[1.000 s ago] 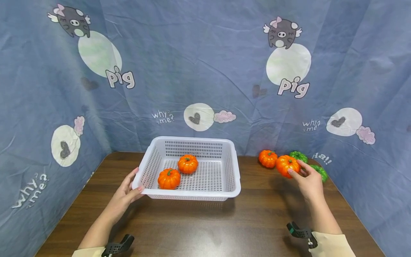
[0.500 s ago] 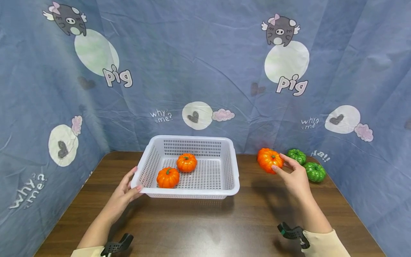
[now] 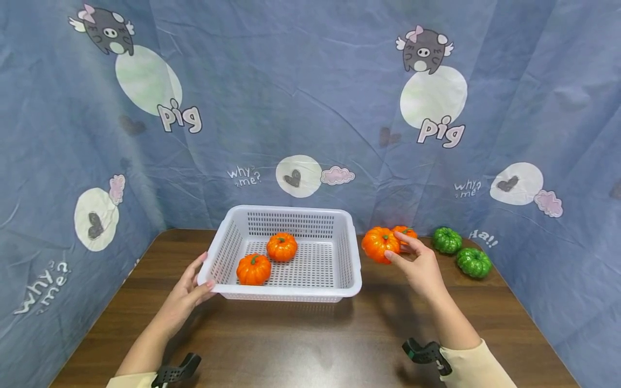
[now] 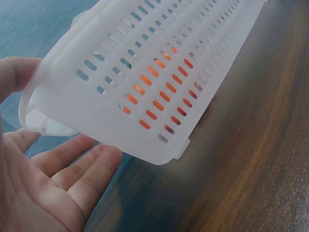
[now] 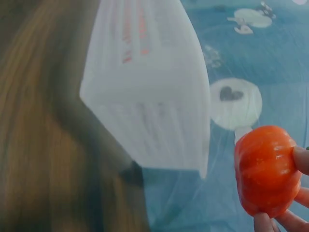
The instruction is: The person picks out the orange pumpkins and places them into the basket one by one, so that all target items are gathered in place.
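A white perforated plastic basket (image 3: 291, 291) stands on the table, with two small orange pumpkins inside: one nearer the front left (image 3: 254, 269), the other pumpkin (image 3: 282, 247) behind it. My left hand (image 3: 181, 299) grips the basket's front left corner, thumb over the rim; in the left wrist view, fingers (image 4: 91, 186) lie under the basket wall (image 4: 96, 116). Just right of the basket my right hand (image 3: 419, 267) pinches another orange pumpkin (image 3: 378, 245) by its side, as the right wrist view also shows with that pumpkin (image 5: 265, 171) between thumb and fingers.
Behind the held pumpkin, partly hidden, is a further orange pumpkin (image 3: 406, 231). Two green pumpkins, one at the back (image 3: 446, 240) and one nearer (image 3: 474, 263), lie at the table's right edge. A blue printed cloth (image 3: 310, 108) hangs around the brown wooden table (image 3: 291, 345).
My right hand has carried the orange pumpkin leftward, from beside the green pumpkins to near the basket's right side. The left hand keeps its hold on the basket.
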Tool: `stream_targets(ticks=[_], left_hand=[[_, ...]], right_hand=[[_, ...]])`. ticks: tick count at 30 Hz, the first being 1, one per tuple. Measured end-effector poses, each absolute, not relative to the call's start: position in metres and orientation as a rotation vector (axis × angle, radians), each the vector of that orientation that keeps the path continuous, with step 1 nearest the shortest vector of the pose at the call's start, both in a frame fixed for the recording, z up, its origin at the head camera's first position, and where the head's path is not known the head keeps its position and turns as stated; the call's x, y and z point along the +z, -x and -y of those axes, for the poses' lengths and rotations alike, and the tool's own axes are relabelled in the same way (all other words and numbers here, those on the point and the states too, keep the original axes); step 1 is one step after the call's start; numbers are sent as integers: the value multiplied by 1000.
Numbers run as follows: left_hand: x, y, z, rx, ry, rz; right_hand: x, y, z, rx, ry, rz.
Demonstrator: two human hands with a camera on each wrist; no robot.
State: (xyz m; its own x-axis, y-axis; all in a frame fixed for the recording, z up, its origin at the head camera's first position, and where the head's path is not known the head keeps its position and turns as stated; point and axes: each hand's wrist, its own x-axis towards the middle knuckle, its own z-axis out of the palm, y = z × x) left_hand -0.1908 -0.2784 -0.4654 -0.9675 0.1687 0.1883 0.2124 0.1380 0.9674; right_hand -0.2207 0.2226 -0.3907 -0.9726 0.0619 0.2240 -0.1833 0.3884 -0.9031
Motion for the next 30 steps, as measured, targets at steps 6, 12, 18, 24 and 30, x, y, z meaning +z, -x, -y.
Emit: stream_targets(ticks=[6, 12, 18, 24, 30], left_hand=[[-464, 190, 278, -1995, 377, 2353], [-464, 190, 278, -2013, 389, 2337], [-465, 191, 278, -2027, 430, 2315], [-464, 191, 278, -2010, 407, 2332], [-465, 190, 278, -2006, 406, 2343]], right_hand=[[-394, 225, -202, 1664, -206, 2418], [-397, 229, -183, 1656, -287, 2427], [-399, 233, -166, 1665, -367, 2438], [-398, 240, -148, 1649, -441, 2493], [-397, 250, -132, 1594, -404, 2598]])
